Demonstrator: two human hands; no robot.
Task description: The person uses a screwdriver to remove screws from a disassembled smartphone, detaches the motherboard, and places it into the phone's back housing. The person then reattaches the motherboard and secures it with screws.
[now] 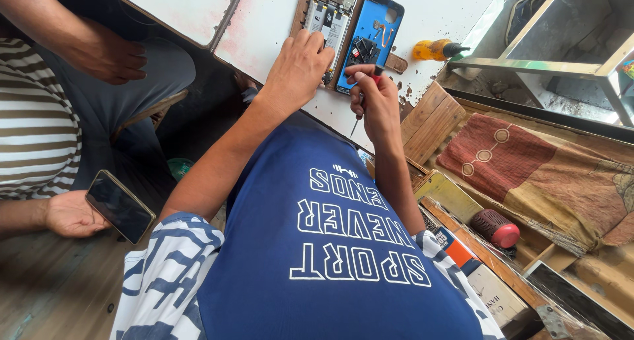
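Spanning the upper centre, a stained white worktable (pixel 277 16) carries an opened phone (pixel 328 20) and blue back cover (pixel 370 30). Left hand (pixel 297 66) rests flat, fingers together, on the phone; right hand (pixel 378 99) is clamped on a screwdriver (pixel 360 112).

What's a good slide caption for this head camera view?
Left hand rests on an opened phone; right hand holds a screwdriver beside a blue back cover.

The phone's back cover (pixel 370 36) is bright blue on a white counter (pixel 271 23). The bottle (pixel 432 49) is yellow. The cloth (pixel 548 175) is rust-red with pale rings.
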